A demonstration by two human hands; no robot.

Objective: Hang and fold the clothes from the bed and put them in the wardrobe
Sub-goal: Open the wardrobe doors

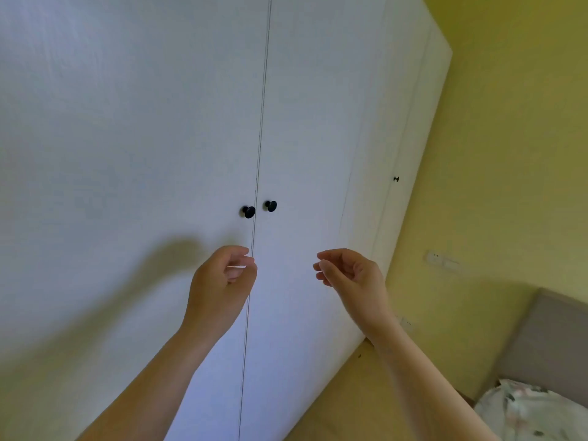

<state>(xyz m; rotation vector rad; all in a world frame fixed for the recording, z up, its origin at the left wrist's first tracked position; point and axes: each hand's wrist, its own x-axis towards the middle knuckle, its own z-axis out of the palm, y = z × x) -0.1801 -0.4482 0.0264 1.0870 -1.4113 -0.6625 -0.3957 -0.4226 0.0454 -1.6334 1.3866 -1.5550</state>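
A tall white wardrobe (159,122) fills most of the view, its two front doors closed. Two black round knobs sit side by side at the door seam, the left knob (248,212) and the right knob (270,205). My left hand (222,281) is raised in front of the seam, below the left knob, fingers loosely curled and holding nothing. My right hand (350,275) is raised below and to the right of the right knob, fingers loosely curled, also holding nothing. Neither hand touches a knob. No clothes are in view.
A third small black knob (396,179) sits on a narrower door at the wardrobe's right. A yellow wall (509,154) with sockets (434,257) lies to the right. A grey headboard (547,338) and a floral pillow (534,409) are at the bottom right.
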